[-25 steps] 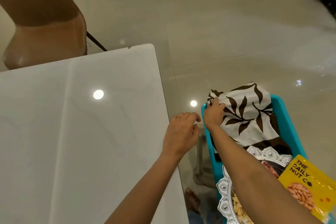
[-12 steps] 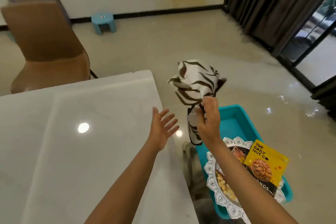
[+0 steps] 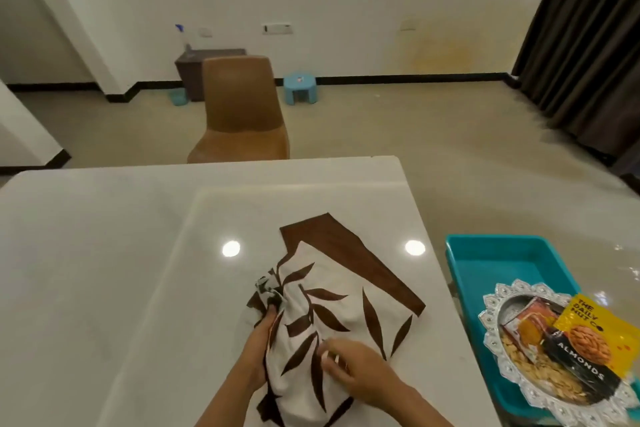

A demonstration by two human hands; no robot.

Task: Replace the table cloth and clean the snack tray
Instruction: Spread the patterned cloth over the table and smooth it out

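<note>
A white table cloth [image 3: 346,291] with brown leaves and a brown border lies bunched and partly unfolded on the glossy white table [image 3: 104,270]. My left hand [image 3: 258,347] grips its gathered left edge. My right hand [image 3: 353,371] rests on top of the cloth and pinches a fold. To the right, off the table, an ornate silver snack tray [image 3: 491,322] sits in a teal bin [image 3: 502,253]. The tray holds loose nuts, an orange packet and a yellow almonds packet [image 3: 588,333].
A brown chair [image 3: 239,114] stands at the table's far edge. Behind it are a small blue stool [image 3: 299,88] and a dark cabinet [image 3: 190,73] by the wall. Dark curtains [image 3: 588,45] hang at the right. Tiled floor lies between the table and the bin.
My right hand lifted the cloth out of the teal bin and carried it left onto the table. My left hand, open before, now holds the cloth's edge.
</note>
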